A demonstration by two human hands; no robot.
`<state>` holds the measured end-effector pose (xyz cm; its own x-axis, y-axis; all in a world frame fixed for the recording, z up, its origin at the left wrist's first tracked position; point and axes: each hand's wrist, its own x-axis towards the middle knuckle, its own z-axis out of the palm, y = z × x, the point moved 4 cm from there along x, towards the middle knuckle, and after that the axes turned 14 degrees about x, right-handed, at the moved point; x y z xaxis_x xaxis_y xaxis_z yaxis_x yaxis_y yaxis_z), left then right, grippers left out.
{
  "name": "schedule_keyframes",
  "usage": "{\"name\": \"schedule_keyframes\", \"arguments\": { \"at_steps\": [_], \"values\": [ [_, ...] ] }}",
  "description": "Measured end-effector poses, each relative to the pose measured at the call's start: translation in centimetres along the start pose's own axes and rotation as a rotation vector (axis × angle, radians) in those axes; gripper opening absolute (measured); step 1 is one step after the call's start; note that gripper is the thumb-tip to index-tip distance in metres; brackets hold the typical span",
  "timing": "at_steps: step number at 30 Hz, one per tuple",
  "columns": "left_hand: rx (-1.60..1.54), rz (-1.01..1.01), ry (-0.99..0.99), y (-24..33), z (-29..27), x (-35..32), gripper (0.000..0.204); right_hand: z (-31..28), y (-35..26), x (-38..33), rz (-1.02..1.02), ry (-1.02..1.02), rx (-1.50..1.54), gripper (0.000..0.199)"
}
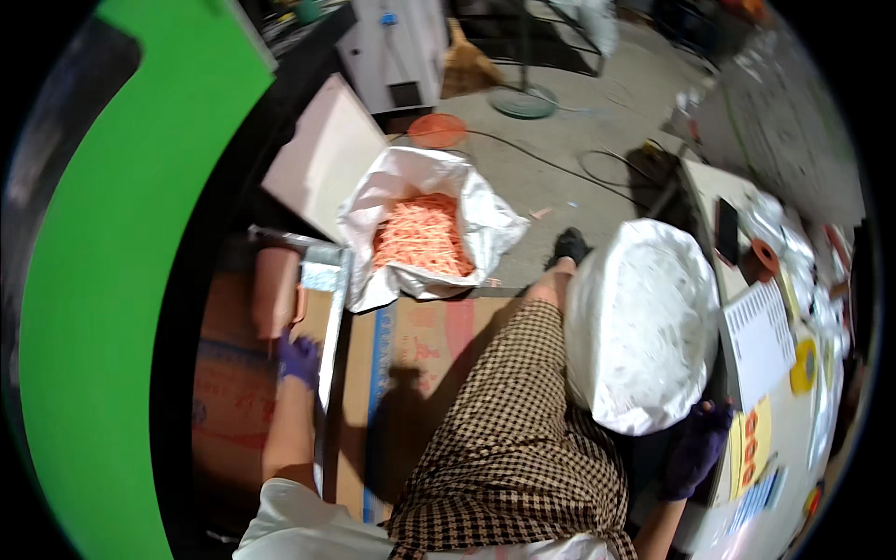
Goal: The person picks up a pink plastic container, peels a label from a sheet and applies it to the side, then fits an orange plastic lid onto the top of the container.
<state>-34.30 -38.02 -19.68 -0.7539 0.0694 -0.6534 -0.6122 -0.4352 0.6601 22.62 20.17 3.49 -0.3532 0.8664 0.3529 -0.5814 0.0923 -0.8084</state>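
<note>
My left hand (299, 360), in a purple glove, reaches into a metal-edged, cardboard-lined bin (330, 373) on the left. Its fingers close at the near end of a pink plastic cup-like piece (276, 291), which has a handle on its right side. My right hand (696, 450), also purple-gloved, is low on the right, between the white bag (644, 317) and the table edge. Its fingers point up beside the bag's near rim, and their grip does not show clearly. Clear or whitish pieces, hard to make out, lie inside that bag.
An open white sack (504, 222) of thin orange-pink pieces (422, 233) stands ahead on the floor. A green machine panel (121, 308) curves along the left. The right-hand table (695, 177) carries a phone (726, 231), paper sheets (758, 341) and yellow tape (804, 366). Cables (560, 166) cross the floor.
</note>
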Motion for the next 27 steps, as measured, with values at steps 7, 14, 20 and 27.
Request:
{"name": "schedule_keyframes", "arguments": {
  "at_steps": [7, 14, 20, 27],
  "values": [
    [0.065, -0.131, -0.184, 6.7, -7.6, 7.1, 0.055, 0.6, -5.8, -2.6, 0.184, 0.013, -0.451, 0.050],
    [0.307, 0.547, 0.282, 13.0, -3.2, 8.2, 0.064, 5.2, -6.4, -0.4, 0.103, -0.336, -0.748, 0.034],
    [1.135, 1.269, 0.253, 10.5, 9.6, -7.3, 0.046, 7.6, -5.2, -1.2, -0.023, -0.609, -0.909, 0.038],
    [1.603, 1.380, -0.492, 1.5, 27.7, -31.2, 0.067, 10.6, -3.0, -0.9, -0.185, -0.745, -0.780, 0.040]
  ]
}}
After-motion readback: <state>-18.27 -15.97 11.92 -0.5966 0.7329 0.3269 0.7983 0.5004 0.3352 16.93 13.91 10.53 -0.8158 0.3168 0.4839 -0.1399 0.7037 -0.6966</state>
